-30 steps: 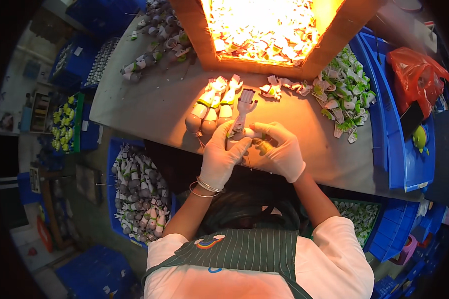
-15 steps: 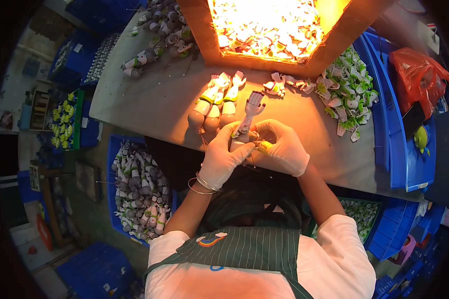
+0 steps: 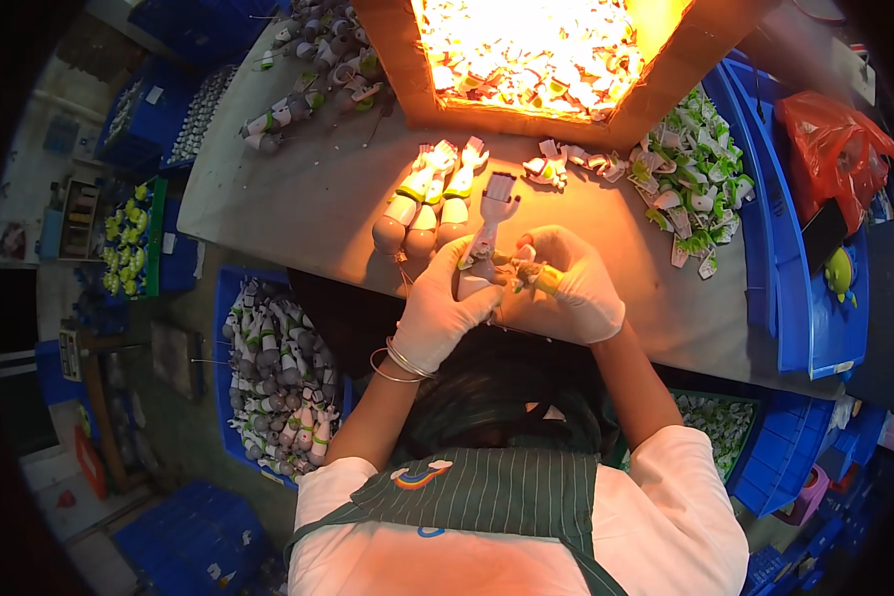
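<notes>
Wearing a white glove, my left hand (image 3: 444, 310) grips a white plastic toy arm (image 3: 488, 233) by its lower end, and the toy's small hand points up. My right hand (image 3: 583, 286), also gloved, pinches a slim yellowish stick-like thing (image 3: 544, 278); its kind is not plain. The inner end of that thing is close to the toy arm's lower part, beside my left fingertips. I cannot tell if they touch. Left of my hands on the table (image 3: 308, 214) lie several finished-looking toy arms (image 3: 422, 204) with green bands and grey round ends.
A brightly lit cardboard box (image 3: 526, 121) full of small parts stands at the back. Right of it are a heap of white and green pieces (image 3: 700, 174), blue trays (image 3: 780, 238) and a red plastic bag (image 3: 834, 149). A blue crate (image 3: 226, 417) of toy arms stands below left.
My right hand has moved slightly right, away from my left, showing more of the yellowish thing. The toy arm has tipped a little and shifted slightly up and left.
</notes>
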### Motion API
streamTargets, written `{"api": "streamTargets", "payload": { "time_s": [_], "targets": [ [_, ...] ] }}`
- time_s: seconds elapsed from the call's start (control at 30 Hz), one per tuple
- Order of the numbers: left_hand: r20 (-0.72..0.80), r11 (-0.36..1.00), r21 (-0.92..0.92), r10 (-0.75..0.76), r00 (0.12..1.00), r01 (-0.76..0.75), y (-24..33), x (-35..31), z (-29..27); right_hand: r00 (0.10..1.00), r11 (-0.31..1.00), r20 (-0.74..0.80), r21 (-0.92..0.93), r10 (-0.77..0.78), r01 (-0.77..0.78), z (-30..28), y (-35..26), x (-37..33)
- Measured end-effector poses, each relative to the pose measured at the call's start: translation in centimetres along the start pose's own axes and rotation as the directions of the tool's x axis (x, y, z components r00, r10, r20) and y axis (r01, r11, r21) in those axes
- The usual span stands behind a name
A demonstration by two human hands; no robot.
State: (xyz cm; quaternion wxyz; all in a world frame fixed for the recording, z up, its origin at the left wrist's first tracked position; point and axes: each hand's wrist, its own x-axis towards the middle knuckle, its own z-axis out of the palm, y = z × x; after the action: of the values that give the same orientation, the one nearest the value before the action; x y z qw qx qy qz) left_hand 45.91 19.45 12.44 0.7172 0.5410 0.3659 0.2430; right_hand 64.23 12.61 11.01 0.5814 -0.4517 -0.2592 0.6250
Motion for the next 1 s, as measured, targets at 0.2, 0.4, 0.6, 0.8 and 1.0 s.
{"api": "streamTargets", "payload": {
  "time_s": [0.2, 0.4, 0.6, 0.8, 1.0],
  "targets": [
    [-0.049, 0.905, 0.381, 0.223, 0.974, -0.188, -1.2, 0.2, 0.8, 0.999, 0.997, 0.009, -0.067, -0.040, 0.040, 1.3, -0.2, 0.7],
    [0.042, 0.874, 0.419, 0.250, 0.967, -0.245, -0.8, -0.3, 1.2, 0.999, 0.998, -0.022, -0.043, -0.046, 0.045, 1.9, 0.2, 0.0],
    [0.117, 0.915, 0.384, 0.084, 0.990, -0.123, -0.4, -1.1, 0.7, 0.952, 0.932, -0.062, -0.234, -0.299, 0.277, 2.2, 3.4, -0.5],
    [0.159, 0.653, 0.656, 0.371, 0.915, -0.379, 1.6, -2.2, -0.4, 0.989, 0.919, 0.102, 0.370, 0.109, -0.139, 1.2, -1.0, -1.0],
    [0.442, 0.029, 0.853, 0.494, 0.749, -0.522, 2.9, -1.8, -1.0, 0.866, 0.875, 0.291, -0.397, 0.407, -0.278, 0.6, -3.8, -0.6]
  ]
}}
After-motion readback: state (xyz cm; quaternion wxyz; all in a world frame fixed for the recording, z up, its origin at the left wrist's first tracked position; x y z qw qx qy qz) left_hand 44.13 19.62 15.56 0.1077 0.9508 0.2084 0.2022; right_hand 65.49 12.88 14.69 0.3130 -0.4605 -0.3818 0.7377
